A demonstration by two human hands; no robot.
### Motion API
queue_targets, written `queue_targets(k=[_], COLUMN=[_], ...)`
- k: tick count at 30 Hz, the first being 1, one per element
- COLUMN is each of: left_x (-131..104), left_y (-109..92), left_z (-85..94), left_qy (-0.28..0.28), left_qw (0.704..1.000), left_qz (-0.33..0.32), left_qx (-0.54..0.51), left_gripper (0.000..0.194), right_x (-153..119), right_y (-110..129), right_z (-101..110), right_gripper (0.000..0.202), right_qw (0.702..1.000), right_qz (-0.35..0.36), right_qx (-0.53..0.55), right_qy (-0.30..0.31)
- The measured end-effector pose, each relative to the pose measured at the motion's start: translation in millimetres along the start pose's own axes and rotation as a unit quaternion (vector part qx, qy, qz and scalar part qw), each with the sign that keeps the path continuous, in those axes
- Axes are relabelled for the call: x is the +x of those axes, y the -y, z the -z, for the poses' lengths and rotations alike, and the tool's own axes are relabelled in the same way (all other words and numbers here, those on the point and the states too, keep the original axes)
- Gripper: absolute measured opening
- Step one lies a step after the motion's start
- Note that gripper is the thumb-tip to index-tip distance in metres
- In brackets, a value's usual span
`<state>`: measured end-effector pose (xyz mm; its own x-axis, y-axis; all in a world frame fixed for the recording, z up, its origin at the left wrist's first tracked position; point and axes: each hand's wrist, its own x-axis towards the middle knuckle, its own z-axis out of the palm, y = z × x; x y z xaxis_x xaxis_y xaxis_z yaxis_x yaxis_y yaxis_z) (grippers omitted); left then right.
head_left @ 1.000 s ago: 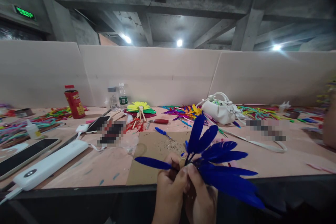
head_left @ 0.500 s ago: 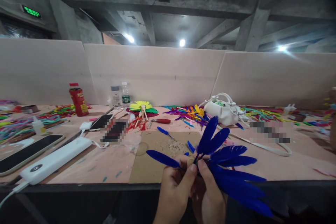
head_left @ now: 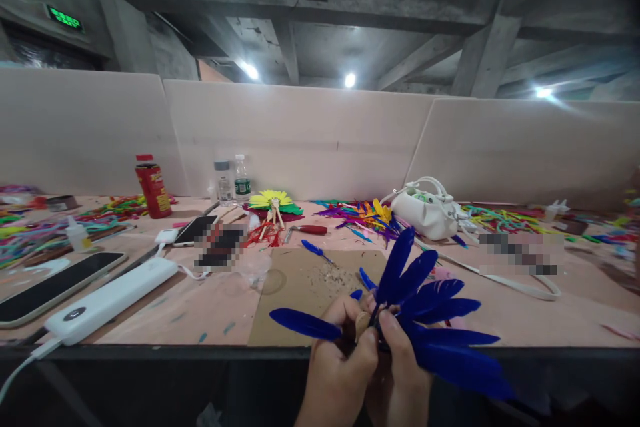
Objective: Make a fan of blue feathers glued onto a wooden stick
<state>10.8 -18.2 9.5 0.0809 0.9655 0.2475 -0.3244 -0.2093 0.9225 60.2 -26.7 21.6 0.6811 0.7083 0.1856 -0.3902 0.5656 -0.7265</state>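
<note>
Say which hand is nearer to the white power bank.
Left. The left hand is to the right of the white power bank, apart from it; the right hand is farther right, beyond the left hand, also apart.

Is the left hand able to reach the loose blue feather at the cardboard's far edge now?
Probably yes: nothing tall blocks the way over the cardboard to the loose feather. The left hand is gripping the blue feather bunch, so might need freeing.

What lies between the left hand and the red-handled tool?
The head view shows brown cardboard beyond the left hand, bearing pale scraps, then a loose blue feather across its far edge, short of the red-handled tool.
</note>
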Motion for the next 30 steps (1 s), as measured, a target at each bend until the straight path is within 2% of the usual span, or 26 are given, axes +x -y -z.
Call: queue_targets(k=[3,9,17,24,27,30], left_x=[0.7,2.1,4.2,7.1,7.2,6.8], left_y=[0.5,-3.1,-1.9,-8.1,-10.1,-8.4], left_z=[0.2,-0.6,-2.3,0.0,0.9,1.5], left_qy=[0.008,0.027,0.036,0.063,0.066,0.052], left_qw=[0.999,0.997,0.994,0.99,0.992,0.996], left_qz=[0.007,0.018,0.026,0.037,0.023,0.0], left_qx=[-0.035,-0.075,-0.102,-0.122,-0.102,-0.069], left_gripper=[0.027,0.028,0.033,0.033,0.04,0.044], right_x=[2.0,4.2,-0.5,6.4,6.1,2.5], right_y=[-0.9,-2.9,-5.9,-14.4,-12.0,-6.4], right_z=[1.2,5.2,9.5,19.9,16.2,5.6], right_gripper=[0.031,0.03,0.033,0.04,0.045,0.041], right_qw=[0.999,0.999,0.997,0.99,0.986,0.99], right_qz=[-0.032,-0.02,-0.05,-0.142,-0.168,-0.139], right_qx=[0.005,-0.028,-0.051,-0.016,0.011,0.025], right_qy=[-0.027,0.006,-0.012,0.018,0.014,-0.027])
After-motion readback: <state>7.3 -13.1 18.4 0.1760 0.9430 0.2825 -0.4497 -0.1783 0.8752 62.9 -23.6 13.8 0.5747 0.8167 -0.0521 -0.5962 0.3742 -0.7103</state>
